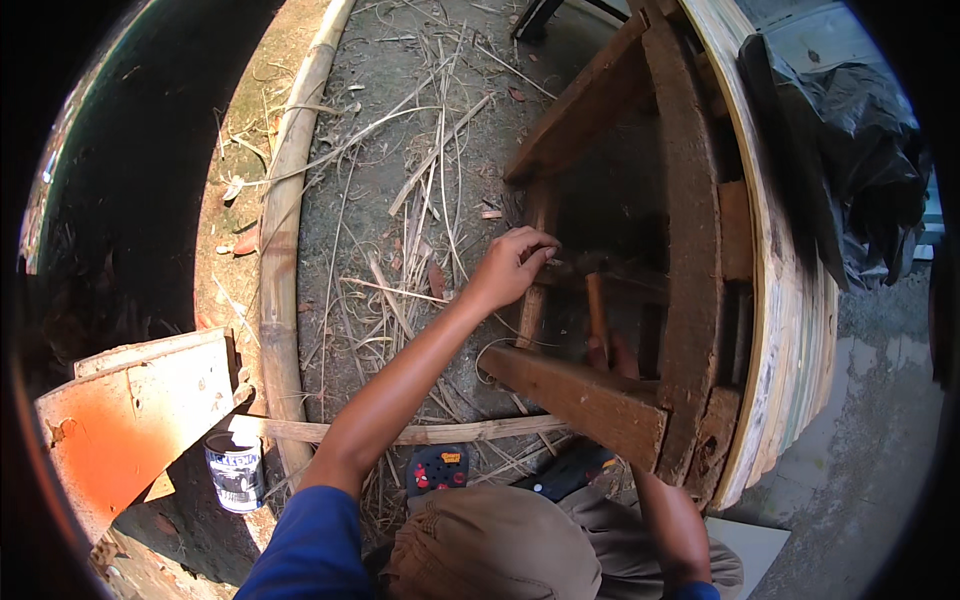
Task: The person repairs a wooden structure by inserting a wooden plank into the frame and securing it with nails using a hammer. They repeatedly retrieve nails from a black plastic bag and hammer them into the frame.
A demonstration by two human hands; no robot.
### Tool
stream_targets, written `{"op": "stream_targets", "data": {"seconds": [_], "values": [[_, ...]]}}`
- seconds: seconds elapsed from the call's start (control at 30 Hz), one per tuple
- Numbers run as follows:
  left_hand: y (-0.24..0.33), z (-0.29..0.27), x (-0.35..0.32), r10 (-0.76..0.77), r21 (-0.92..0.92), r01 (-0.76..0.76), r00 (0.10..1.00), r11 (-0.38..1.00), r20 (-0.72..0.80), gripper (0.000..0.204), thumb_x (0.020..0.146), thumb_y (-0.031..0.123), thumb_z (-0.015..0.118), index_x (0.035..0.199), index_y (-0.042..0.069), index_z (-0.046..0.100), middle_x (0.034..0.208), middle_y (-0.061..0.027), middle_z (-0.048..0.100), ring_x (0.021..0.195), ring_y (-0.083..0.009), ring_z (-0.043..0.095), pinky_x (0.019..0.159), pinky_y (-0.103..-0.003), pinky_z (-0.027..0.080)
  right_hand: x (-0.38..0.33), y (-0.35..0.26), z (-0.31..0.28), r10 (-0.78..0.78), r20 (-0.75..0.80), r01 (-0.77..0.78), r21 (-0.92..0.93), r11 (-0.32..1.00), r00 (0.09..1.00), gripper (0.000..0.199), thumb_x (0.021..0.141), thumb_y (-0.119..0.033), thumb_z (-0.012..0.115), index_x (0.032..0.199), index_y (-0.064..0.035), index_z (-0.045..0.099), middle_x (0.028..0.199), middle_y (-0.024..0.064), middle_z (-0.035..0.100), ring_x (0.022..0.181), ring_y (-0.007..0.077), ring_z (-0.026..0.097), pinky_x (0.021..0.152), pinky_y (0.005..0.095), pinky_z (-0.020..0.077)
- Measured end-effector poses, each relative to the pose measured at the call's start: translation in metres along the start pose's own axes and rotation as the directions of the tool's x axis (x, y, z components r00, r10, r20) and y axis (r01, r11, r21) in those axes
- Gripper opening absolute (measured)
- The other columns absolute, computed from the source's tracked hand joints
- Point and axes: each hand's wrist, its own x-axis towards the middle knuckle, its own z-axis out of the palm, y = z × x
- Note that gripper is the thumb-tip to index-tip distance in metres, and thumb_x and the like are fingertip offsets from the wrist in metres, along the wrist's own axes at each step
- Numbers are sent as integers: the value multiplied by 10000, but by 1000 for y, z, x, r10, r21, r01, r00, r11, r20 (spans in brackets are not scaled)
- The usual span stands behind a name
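Left hand (516, 266) pinched, contents unclear; right hand (620, 359) grips hammer (597, 308) in gap between frame edges (688, 200).

Sunlit, littered ground (268, 95) lies left of seemingly concrete floor (860, 430).

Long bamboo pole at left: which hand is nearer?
Left. The left hand is right of the long bamboo pole; the right hand, farther right, holds a wooden handle.

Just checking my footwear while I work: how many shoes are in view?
2: the left shoe, pictured just below the pale wooden strip, and the right shoe to its right, both partly hidden by brown fabric.
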Motion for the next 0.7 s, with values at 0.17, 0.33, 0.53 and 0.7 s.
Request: {"op": "stream_targets", "data": {"seconds": [0.17,0.33,0.53,0.7], "values": [[-12,8,18,39,23,-41,997,999,72,155,894,72,707,1035,56,767,1014,-97,743,1010,-290,654,930,-399,516,-1,32,42,39,-244,6,180,984,969,375,1036,-298,617,1332,-70,595,860,-46,557,727,39,476,644,239,399],[-24,11,20,56,36,-61,991,998,123,148,857,98,761,998,98,805,1001,-79,759,976,-275,652,917,-382,520,-5,47,48,-153,-392,125,-97,987,907,396,1037,-323,617,1323,-50,592,835,-50,537,740,48,453,658,237,386],[-37,11,26,12,-15,-11,996,1000,88,177,831,122,797,1007,124,820,927,-69,752,935,-250,645,857,-370,528,0,39,63,-116,-445,74,-110,991,888,395,1046,-344,596,1296,-39,595,803,-40,510,741,52,430,648,233,353],[-36,17,22,35,-6,-35,996,999,80,178,831,135,799,1007,127,819,876,-68,720,916,-244,637,843,-370,523,2,21,53,-84,-376,34,-137,990,923,377,1047,-344,593,1272,-42,596,796,-52,499,708,44,415,606,239,331]]}}
